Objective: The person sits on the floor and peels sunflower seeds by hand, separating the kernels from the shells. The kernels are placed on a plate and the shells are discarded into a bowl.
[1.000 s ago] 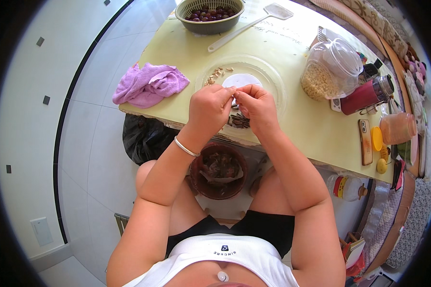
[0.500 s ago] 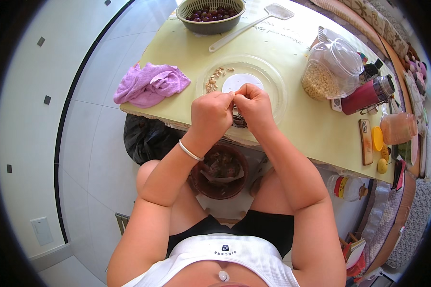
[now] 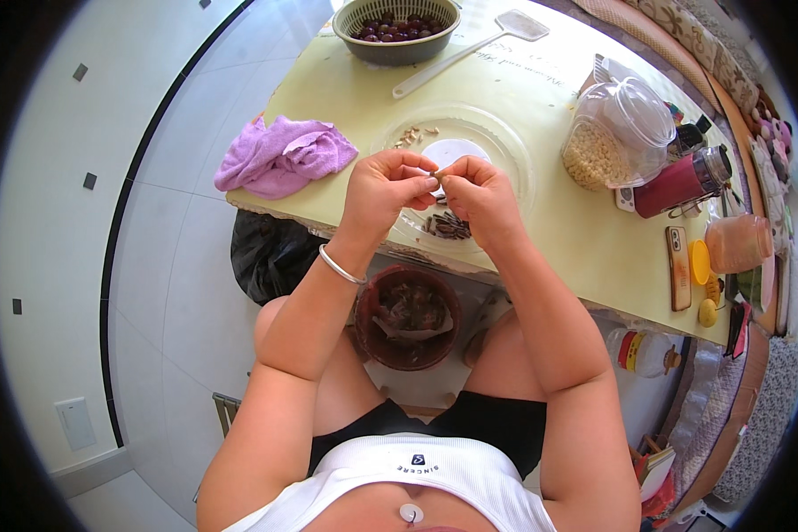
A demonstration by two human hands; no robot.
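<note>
My left hand (image 3: 388, 191) and my right hand (image 3: 482, 199) meet fingertip to fingertip above a clear round plastic tray (image 3: 525, 168). Between them is a small brownish seed (image 3: 434, 176), pinched by thumb and forefinger on both sides; the fingers partly cover it. Below the hands, at the tray's near side, lies a pile of dark, slender seeds (image 3: 449, 227). Pale shelled kernels (image 3: 411, 136) are scattered at the tray's far left. A white disc (image 3: 457, 149) shows at its middle, partly behind my fingers.
Left of the tray lies a crumpled purple cloth (image 3: 284, 158). A basket of dark round fruit (image 3: 390, 49) and a white spatula (image 3: 448, 66) are farther back. Rightward stand a clear tub of pale kernels (image 3: 594, 152), a maroon flask (image 3: 678, 186) and a phone (image 3: 678, 268). A bin (image 3: 408, 319) sits between my knees.
My hands have loosened from tightly curled fists, and their fingers are more spread around the seed. The dark pile under them now shows more fully.
</note>
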